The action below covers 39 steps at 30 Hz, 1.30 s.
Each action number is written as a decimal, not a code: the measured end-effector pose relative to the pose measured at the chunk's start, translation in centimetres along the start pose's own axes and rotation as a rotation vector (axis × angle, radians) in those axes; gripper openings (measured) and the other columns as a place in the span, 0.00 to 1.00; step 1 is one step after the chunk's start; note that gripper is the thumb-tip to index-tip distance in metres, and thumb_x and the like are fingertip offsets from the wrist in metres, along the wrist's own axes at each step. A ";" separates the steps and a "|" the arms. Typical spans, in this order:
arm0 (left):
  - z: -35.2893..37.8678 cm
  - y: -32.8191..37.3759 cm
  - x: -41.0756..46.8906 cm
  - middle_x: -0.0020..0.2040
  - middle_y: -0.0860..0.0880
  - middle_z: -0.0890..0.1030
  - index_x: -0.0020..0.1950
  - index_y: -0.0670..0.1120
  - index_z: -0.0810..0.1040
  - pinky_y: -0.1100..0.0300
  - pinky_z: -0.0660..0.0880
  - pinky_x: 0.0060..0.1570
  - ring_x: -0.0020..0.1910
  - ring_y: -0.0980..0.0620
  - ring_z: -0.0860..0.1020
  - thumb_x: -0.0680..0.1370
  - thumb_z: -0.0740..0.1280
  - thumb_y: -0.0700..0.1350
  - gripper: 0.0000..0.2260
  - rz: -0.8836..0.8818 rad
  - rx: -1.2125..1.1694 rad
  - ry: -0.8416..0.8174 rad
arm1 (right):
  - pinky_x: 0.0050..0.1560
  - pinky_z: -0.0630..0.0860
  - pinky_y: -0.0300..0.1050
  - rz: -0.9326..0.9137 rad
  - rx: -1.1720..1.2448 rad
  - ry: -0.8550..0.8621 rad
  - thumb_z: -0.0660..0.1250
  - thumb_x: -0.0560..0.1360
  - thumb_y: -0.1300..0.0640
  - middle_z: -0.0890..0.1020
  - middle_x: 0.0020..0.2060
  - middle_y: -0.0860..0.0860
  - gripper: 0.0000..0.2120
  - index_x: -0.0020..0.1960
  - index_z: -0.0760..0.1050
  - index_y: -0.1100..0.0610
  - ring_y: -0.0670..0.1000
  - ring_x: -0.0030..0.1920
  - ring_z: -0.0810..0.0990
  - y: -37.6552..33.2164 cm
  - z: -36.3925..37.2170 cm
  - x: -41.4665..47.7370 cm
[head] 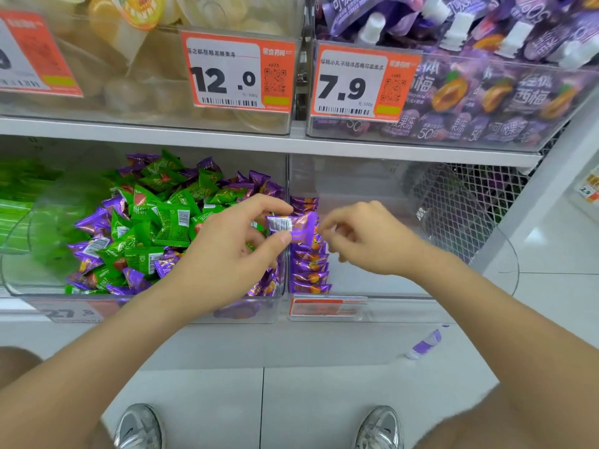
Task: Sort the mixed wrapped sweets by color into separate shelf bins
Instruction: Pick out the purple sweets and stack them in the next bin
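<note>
Your left grip [227, 251] pinches a purple sweet [298, 226] between thumb and forefinger above the wall between the left bin [162, 307], heaped with green and purple sweets [155, 228], and the right bin [405, 286], where a purple row [309, 270] lines that wall. Your right grip [366, 241] sits just beside the sweet, fingers curled; contact is too blurred to tell

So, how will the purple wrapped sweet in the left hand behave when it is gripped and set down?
Probably light: the left hand holds the purple sweet by a mere pinch. Its glossy wrapper looks smooth, so it may slip under a loose grip. It seems flat enough not to roll; similar sweets stand in a row in the right bin.
</note>
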State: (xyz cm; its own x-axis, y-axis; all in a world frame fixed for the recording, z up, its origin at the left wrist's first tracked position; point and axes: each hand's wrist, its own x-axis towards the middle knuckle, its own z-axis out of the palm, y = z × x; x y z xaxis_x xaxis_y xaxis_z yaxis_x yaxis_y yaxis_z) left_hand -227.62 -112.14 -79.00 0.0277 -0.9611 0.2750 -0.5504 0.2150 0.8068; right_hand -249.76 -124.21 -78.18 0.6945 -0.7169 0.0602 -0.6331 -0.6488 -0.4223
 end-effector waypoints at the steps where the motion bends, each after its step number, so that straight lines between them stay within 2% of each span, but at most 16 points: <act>1: -0.1 0.1 0.0 0.42 0.54 0.83 0.61 0.55 0.79 0.51 0.81 0.37 0.35 0.52 0.85 0.82 0.70 0.46 0.09 -0.026 -0.077 0.005 | 0.48 0.84 0.54 0.007 0.174 0.061 0.66 0.75 0.57 0.87 0.39 0.50 0.11 0.55 0.83 0.50 0.50 0.39 0.86 -0.7 -0.4 -0.4; 3: -0.2 0.5 0.2 0.38 0.48 0.83 0.59 0.51 0.80 0.48 0.81 0.33 0.34 0.49 0.84 0.82 0.70 0.45 0.06 -0.058 -0.174 0.018 | 0.47 0.85 0.58 -0.044 0.486 0.085 0.68 0.71 0.62 0.85 0.50 0.51 0.21 0.62 0.78 0.48 0.57 0.46 0.86 -2.3 -1.0 -1.3; 4: -0.2 0.7 0.2 0.37 0.48 0.83 0.58 0.49 0.81 0.49 0.79 0.31 0.32 0.49 0.82 0.83 0.69 0.45 0.05 -0.078 -0.210 0.018 | 0.48 0.84 0.57 -0.122 0.515 0.097 0.72 0.71 0.64 0.83 0.54 0.51 0.24 0.64 0.77 0.48 0.57 0.48 0.85 -3.0 -1.1 -1.8; 6: -0.2 1.1 0.3 0.38 0.45 0.85 0.56 0.47 0.82 0.53 0.74 0.30 0.30 0.45 0.78 0.84 0.67 0.47 0.06 -0.133 -0.286 -0.004 | 0.49 0.83 0.50 -0.287 0.327 0.166 0.81 0.68 0.63 0.82 0.54 0.47 0.25 0.62 0.77 0.51 0.52 0.49 0.83 -3.8 -0.8 -2.3; 8: -0.1 1.3 0.2 0.38 0.41 0.85 0.53 0.48 0.83 0.55 0.72 0.30 0.29 0.43 0.75 0.84 0.65 0.51 0.10 -0.156 -0.304 -0.037 | 0.48 0.81 0.43 -0.356 0.174 0.263 0.81 0.70 0.59 0.83 0.48 0.44 0.18 0.57 0.81 0.55 0.46 0.46 0.83 -4.0 -0.3 -2.2; 11: -0.1 1.7 -0.1 0.35 0.45 0.83 0.51 0.54 0.85 0.54 0.70 0.30 0.28 0.46 0.73 0.80 0.66 0.60 0.13 -0.108 -0.185 -0.005 | 0.41 0.80 0.40 -0.253 0.220 0.218 0.78 0.75 0.56 0.85 0.41 0.43 0.11 0.55 0.82 0.54 0.47 0.37 0.85 -3.6 -0.2 -2.4; 13: -0.1 1.6 -0.1 0.41 0.53 0.85 0.51 0.56 0.86 0.51 0.77 0.37 0.33 0.47 0.78 0.80 0.71 0.56 0.07 -0.038 -0.154 0.010 | 0.39 0.79 0.38 -0.162 0.308 0.124 0.78 0.76 0.55 0.86 0.37 0.44 0.09 0.54 0.83 0.54 0.48 0.35 0.86 -3.1 -0.7 -2.6; 16: -0.1 0.9 0.0 0.43 0.53 0.87 0.50 0.54 0.88 0.42 0.82 0.48 0.43 0.45 0.85 0.79 0.75 0.51 0.04 -0.007 -0.115 0.002 | 0.39 0.79 0.37 -0.110 0.390 0.012 0.81 0.73 0.54 0.88 0.40 0.47 0.09 0.52 0.87 0.53 0.48 0.38 0.86 -2.6 -1.2 -2.6; 19: 0.4 0.6 0.0 0.41 0.53 0.88 0.47 0.56 0.89 0.45 0.82 0.45 0.41 0.45 0.85 0.76 0.76 0.54 0.04 -0.019 -0.113 0.018 | 0.35 0.83 0.48 -0.078 0.491 -0.073 0.79 0.74 0.55 0.87 0.40 0.53 0.07 0.52 0.88 0.53 0.52 0.37 0.82 -2.1 -1.8 -2.8; 21: 0.8 0.7 -0.2 0.40 0.53 0.86 0.46 0.57 0.88 0.50 0.79 0.38 0.37 0.44 0.82 0.75 0.74 0.57 0.06 -0.023 -0.101 0.030 | 0.37 0.83 0.49 -0.074 0.536 -0.161 0.76 0.77 0.58 0.86 0.39 0.58 0.06 0.53 0.88 0.57 0.51 0.35 0.80 -1.5 -2.2 -2.9; 23: 1.1 0.4 -0.1 0.43 0.54 0.84 0.46 0.57 0.87 0.56 0.75 0.37 0.35 0.45 0.79 0.78 0.73 0.54 0.04 -0.037 -0.047 0.049 | 0.41 0.84 0.50 -0.031 0.508 -0.198 0.74 0.79 0.59 0.86 0.41 0.60 0.06 0.54 0.88 0.59 0.53 0.36 0.82 -0.5 -2.2 -2.8; 25: 1.2 0.0 0.0 0.45 0.55 0.83 0.49 0.56 0.85 0.62 0.73 0.35 0.33 0.44 0.79 0.80 0.72 0.47 0.03 -0.084 -0.014 0.064 | 0.44 0.85 0.50 -0.003 0.337 -0.200 0.74 0.80 0.57 0.87 0.40 0.54 0.05 0.53 0.88 0.56 0.53 0.37 0.86 0.9 -1.6 -2.4; 27: 1.3 -0.2 0.1 0.45 0.55 0.82 0.52 0.56 0.84 0.64 0.72 0.33 0.30 0.46 0.78 0.79 0.72 0.42 0.07 -0.130 -0.007 0.064 | 0.45 0.83 0.45 0.039 0.199 -0.239 0.76 0.78 0.57 0.88 0.37 0.48 0.05 0.53 0.87 0.53 0.50 0.37 0.87 2.0 -0.8 -2.0; 31: 1.6 -0.1 0.1 0.43 0.54 0.83 0.52 0.55 0.83 0.66 0.70 0.31 0.27 0.52 0.74 0.79 0.69 0.38 0.11 -0.140 -0.003 0.036 | 0.43 0.82 0.42 0.096 0.229 -0.371 0.80 0.73 0.58 0.87 0.35 0.50 0.08 0.52 0.86 0.52 0.52 0.37 0.87 2.2 0.3 -1.4; 35: 1.8 0.2 0.1 0.43 0.55 0.83 0.51 0.55 0.83 0.65 0.71 0.30 0.29 0.41 0.77 0.80 0.69 0.39 0.11 -0.142 0.016 0.036 | 0.49 0.85 0.52 0.079 0.251 -0.433 0.78 0.74 0.64 0.88 0.39 0.51 0.09 0.51 0.88 0.52 0.56 0.43 0.87 2.0 1.4 -0.5; 39: 1.6 0.3 0.0 0.43 0.55 0.83 0.52 0.56 0.83 0.64 0.72 0.31 0.30 0.41 0.79 0.80 0.69 0.39 0.11 -0.144 0.024 0.027 | 0.55 0.84 0.52 0.066 0.177 -0.499 0.71 0.75 0.68 0.89 0.41 0.47 0.16 0.53 0.88 0.50 0.47 0.46 0.88 1.9 1.7 -0.3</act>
State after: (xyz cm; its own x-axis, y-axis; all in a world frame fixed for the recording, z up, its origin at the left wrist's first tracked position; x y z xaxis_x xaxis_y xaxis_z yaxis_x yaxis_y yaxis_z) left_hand -229.13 -112.38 -79.60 0.1301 -0.9765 0.1720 -0.5589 0.0711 0.8262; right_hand -250.59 -124.77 -80.58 0.7607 -0.5180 -0.3913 -0.6435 -0.5227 -0.5592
